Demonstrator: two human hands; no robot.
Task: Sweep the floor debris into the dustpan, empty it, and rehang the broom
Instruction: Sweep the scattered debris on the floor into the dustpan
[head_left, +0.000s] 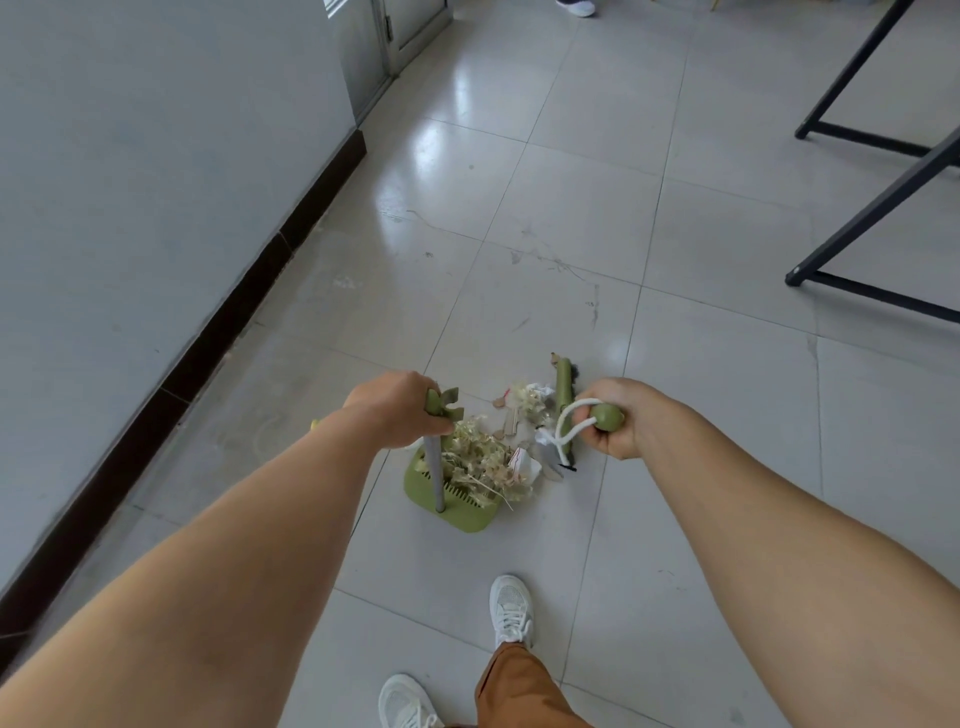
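In the head view, one green dustpan (457, 506) is seen on the floor (571, 208) at lower centre of the frame, with its upright pole held at the top by the left hand (397, 410), whose grip is closed round the green handle end. One broom (563, 400) is seen just right of the debris (488, 457); its rounded handle end, with a white hanging loop, is clasped in the closed grip of the right hand (618, 418). The debris, dried plant scraps and crumpled paper, is judged light, loose and easily scattered; most lies in or at the pan mouth. Both tools are judged light, stiff plastic, best taken at the handle ends. Two white shoes are counted below, and black table legs (872, 218) at the right.
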